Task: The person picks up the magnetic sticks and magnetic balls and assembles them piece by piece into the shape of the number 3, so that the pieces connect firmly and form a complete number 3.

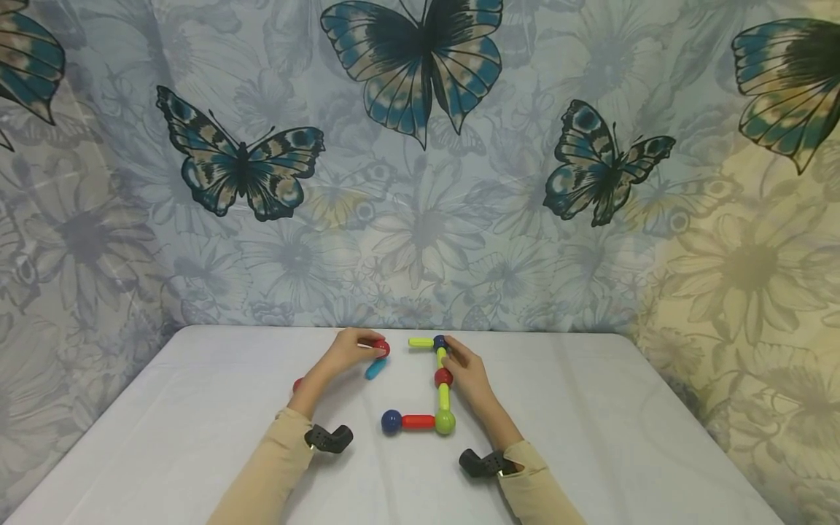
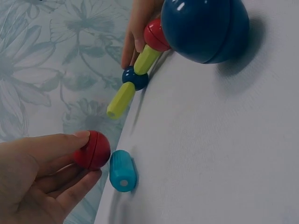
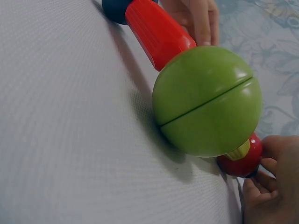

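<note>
My left hand (image 1: 349, 350) pinches a red ball (image 2: 95, 150) between thumb and fingers. Right beside that ball, a teal rod (image 2: 123, 171) lies on the table, a small round dot on its end. My right hand (image 1: 469, 368) grips the far part of a ball-and-rod chain, its fingers at the dark blue ball (image 1: 440, 342) and yellow-green rod, close by a red ball (image 1: 443, 377). A second yellow-green rod (image 1: 420, 343) sticks out leftward from that blue ball. Nearer, another yellow-green rod (image 1: 444, 397) leads to a green ball (image 3: 208, 100), then a red rod (image 1: 418, 421) and a larger-looking blue ball (image 1: 391, 422).
Another red ball (image 1: 298, 383) shows partly behind the left forearm. The white-covered table (image 1: 367, 481) ends at a butterfly-patterned backdrop (image 1: 426, 240). Each wrist carries a black camera mount, the left one (image 1: 329, 439) and the right one (image 1: 485, 464).
</note>
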`<state>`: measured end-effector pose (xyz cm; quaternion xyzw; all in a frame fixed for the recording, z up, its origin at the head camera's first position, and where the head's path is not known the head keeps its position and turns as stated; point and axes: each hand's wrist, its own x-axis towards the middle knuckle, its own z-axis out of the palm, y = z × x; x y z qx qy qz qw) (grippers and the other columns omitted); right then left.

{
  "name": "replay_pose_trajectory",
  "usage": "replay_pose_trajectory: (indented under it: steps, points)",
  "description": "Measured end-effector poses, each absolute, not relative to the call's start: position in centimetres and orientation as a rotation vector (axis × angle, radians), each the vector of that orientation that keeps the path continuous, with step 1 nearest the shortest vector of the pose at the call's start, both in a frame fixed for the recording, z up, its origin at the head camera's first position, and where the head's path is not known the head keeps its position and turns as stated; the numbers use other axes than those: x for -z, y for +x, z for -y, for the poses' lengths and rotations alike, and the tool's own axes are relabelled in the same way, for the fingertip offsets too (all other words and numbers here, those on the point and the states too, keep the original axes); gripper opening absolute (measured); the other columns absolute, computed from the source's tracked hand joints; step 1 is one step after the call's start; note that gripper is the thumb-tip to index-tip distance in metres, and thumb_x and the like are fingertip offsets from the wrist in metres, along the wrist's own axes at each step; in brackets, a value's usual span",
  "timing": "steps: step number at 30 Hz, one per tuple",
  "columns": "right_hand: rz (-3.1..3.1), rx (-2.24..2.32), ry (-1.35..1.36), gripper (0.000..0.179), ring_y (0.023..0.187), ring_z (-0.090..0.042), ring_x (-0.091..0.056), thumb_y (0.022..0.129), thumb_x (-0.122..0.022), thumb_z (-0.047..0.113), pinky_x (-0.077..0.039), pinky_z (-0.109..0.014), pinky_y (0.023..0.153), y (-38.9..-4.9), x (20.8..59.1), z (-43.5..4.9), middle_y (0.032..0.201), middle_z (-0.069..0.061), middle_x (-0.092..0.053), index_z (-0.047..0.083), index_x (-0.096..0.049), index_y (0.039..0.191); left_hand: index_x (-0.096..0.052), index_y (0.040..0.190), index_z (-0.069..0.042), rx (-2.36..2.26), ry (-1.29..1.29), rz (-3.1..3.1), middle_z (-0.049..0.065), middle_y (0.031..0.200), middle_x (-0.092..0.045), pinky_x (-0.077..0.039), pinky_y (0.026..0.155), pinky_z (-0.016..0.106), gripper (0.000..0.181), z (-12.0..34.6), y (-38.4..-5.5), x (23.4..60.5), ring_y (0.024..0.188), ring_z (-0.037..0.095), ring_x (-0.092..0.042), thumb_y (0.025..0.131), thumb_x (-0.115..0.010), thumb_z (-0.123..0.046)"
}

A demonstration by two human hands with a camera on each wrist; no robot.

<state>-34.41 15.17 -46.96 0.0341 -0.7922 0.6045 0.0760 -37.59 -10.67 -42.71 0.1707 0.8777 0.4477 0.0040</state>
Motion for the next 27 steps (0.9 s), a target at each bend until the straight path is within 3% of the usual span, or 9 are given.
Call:
replay_pose_trajectory:
  steps: [14,27]
  points:
    - [2.391,-1.809,0.091,0.05,0.141,-0.031,-0.042,0.093,-0.058,0.005,-0.039,-0.038,0.113,-34.3,46.9,-15.1,0.151,-0.016,-0.044,0.006,-0.049,0.142,-0.07,0.114,-0.001,-1.405,0.519,-2.811,0.014,0.106,-0.073,-0.054,0.094,0.044,0.03,8.8,-38.2,43.3,0.108,0.031,-0.067,0.087,-0.072,-0.015]
    - [2.396,-1.811,0.062,0.05,0.141,-0.03,-0.042,0.093,-0.058,0.006,-0.038,-0.038,0.113,-34.4,46.9,-15.1,0.152,-0.014,-0.044,0.007,-0.049,0.142,-0.068,0.116,0.002,-1.507,0.567,-2.777,0.017,0.109,-0.072,-0.058,0.085,0.036,0.032,7.5,-38.8,43.5,0.108,0.032,-0.067,0.087,-0.072,-0.01]
